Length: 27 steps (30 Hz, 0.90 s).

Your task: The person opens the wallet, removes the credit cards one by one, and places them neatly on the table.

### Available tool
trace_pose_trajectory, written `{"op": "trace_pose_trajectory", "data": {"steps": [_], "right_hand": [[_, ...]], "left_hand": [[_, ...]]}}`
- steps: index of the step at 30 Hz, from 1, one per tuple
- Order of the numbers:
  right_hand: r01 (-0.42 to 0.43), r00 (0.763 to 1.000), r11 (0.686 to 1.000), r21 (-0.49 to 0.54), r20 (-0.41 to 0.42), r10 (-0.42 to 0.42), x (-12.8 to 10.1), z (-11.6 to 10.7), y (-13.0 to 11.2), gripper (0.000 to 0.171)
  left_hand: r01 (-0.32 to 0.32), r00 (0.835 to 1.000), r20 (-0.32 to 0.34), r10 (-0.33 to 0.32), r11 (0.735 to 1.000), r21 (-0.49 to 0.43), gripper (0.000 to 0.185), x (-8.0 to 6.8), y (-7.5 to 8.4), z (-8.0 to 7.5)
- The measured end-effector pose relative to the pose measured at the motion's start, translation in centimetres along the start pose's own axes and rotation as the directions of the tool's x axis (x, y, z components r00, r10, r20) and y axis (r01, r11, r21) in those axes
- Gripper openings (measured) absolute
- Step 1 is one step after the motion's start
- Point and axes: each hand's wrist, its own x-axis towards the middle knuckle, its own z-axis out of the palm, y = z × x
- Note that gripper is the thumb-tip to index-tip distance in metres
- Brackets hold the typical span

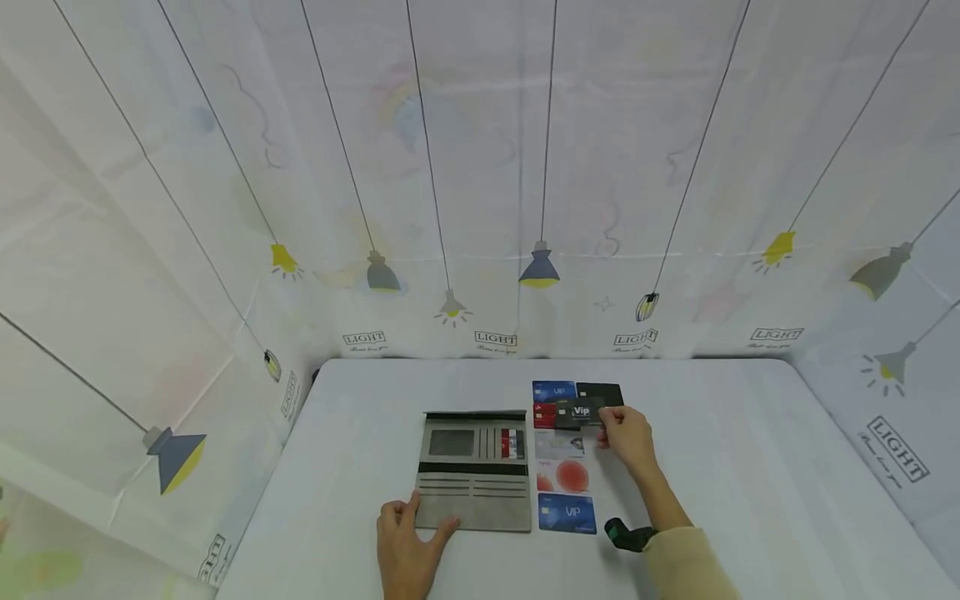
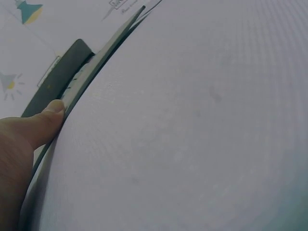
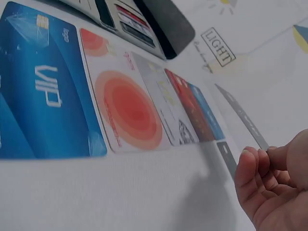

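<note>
A grey bifold wallet (image 1: 474, 512) lies unfolded on the white table, with a few cards (image 1: 513, 444) in its upper-right slots. My left hand (image 1: 407, 542) holds the wallet's lower left corner, index finger at the side and thumb at the bottom edge. In the left wrist view the thumb (image 2: 55, 107) presses on the wallet's edge. My right hand (image 1: 628, 437) pinches a black Vip card (image 1: 579, 412) by its right end. That card is raised above the table and partly hides a red card (image 1: 543, 415) and another black card (image 1: 600, 390).
Right of the wallet, a column of cards holds a blue card (image 1: 553, 390), a silver card (image 1: 558, 445), a white card with red circles (image 1: 562, 476) and a blue VIP card (image 1: 567, 512). A printed curtain (image 1: 465, 167) hangs behind the table (image 1: 337, 467).
</note>
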Motion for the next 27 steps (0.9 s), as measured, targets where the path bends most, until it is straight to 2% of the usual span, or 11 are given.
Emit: {"op": "trace_pose_trajectory", "data": {"steps": [16, 23, 27], "right_hand": [[-0.047, 0.998, 0.999, -0.006, -0.051, 0.047, 0.6, -4.0, 3.1, 0.036], [-0.032, 0.998, 0.999, -0.012, -0.051, 0.031, 0.7, -4.3, 3.6, 0.033], [-0.053, 0.998, 0.998, -0.022, -0.039, 0.052, 0.9, -4.0, 3.9, 0.032]], "left_hand": [[0.027, 0.999, 0.045, -0.027, 1.000, 0.005, 0.089, 0.2, 0.3, 0.0], [0.013, 1.000, 0.021, -0.014, 1.000, 0.010, 0.088, 0.2, 0.2, 0.2], [0.000, 1.000, -0.002, 0.000, 1.000, 0.012, 0.087, 0.0, 0.1, 0.1]]}}
